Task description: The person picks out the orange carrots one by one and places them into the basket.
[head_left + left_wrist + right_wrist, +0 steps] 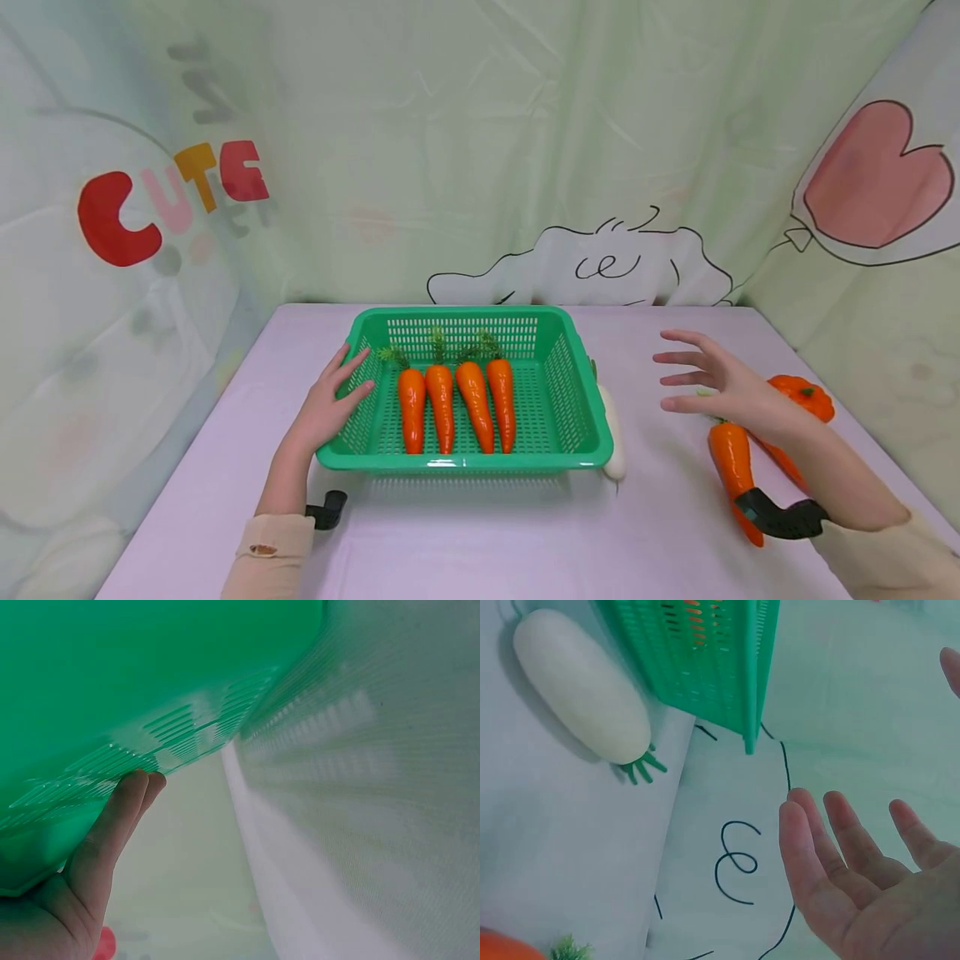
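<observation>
A green plastic basket (480, 461) holds several orange carrots (441, 408) with leafy tops. At its left side, my left hand (326, 408) has its fingers extended and overlaps the rim; in the left wrist view, the straight fingers (124, 817) are right at the slotted wall. My right hand (705, 379) hovers right of the basket, fingers spread and slightly bent, nothing in its grasp. Below that hand and forearm lies a carrot (729, 457) on the table. A white radish (585, 686) with a green stub lies along the basket's right side.
An orange pumpkin (806, 396) sits at the right of the table (480, 542), with another orange vegetable (786, 465) partly hidden by the right forearm. Printed curtains (480, 150) hang behind and at both sides of the table.
</observation>
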A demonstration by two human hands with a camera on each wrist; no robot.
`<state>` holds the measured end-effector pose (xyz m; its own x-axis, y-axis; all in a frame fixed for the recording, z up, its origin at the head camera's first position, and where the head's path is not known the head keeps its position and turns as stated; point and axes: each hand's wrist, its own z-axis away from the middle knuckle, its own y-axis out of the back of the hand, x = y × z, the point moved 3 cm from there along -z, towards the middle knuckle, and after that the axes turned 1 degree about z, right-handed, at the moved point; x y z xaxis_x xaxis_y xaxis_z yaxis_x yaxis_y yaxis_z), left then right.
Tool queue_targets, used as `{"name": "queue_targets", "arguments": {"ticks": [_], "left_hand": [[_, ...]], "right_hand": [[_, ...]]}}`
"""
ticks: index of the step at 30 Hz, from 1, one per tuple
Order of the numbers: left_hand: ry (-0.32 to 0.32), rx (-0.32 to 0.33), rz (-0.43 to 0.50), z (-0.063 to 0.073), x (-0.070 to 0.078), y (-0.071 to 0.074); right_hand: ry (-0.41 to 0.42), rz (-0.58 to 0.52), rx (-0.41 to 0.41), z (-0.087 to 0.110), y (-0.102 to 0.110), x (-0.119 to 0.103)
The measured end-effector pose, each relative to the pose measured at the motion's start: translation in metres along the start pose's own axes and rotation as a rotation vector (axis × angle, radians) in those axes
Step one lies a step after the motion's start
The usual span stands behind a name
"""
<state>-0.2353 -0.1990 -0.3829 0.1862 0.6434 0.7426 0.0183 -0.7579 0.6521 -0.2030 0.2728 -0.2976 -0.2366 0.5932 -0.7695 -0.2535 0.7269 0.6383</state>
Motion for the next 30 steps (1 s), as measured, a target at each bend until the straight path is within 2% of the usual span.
{"name": "queue_targets", "arguments": {"ticks": [13, 19, 24, 30], "left_hand": [[-0.003, 0.002, -0.007, 0.000, -0.001, -0.001], [-0.005, 0.004, -0.006, 0.000, -0.001, -0.001], [-0.007, 0.005, -0.009, 0.000, -0.002, -0.001], [-0.013, 0.001, -0.018, -0.001, -0.002, -0.001]], "right_hand": [[-0.073, -0.008, 0.024, 0.015, 0.013, 0.033], [-0.064, 0.005, 0.037, 0.021, 0.018, 0.049], [-0.038, -0.045, 0.034, 0.026, 0.018, 0.062], [-0.055, -0.059, 0.025, 0.030, 0.016, 0.076]]}}
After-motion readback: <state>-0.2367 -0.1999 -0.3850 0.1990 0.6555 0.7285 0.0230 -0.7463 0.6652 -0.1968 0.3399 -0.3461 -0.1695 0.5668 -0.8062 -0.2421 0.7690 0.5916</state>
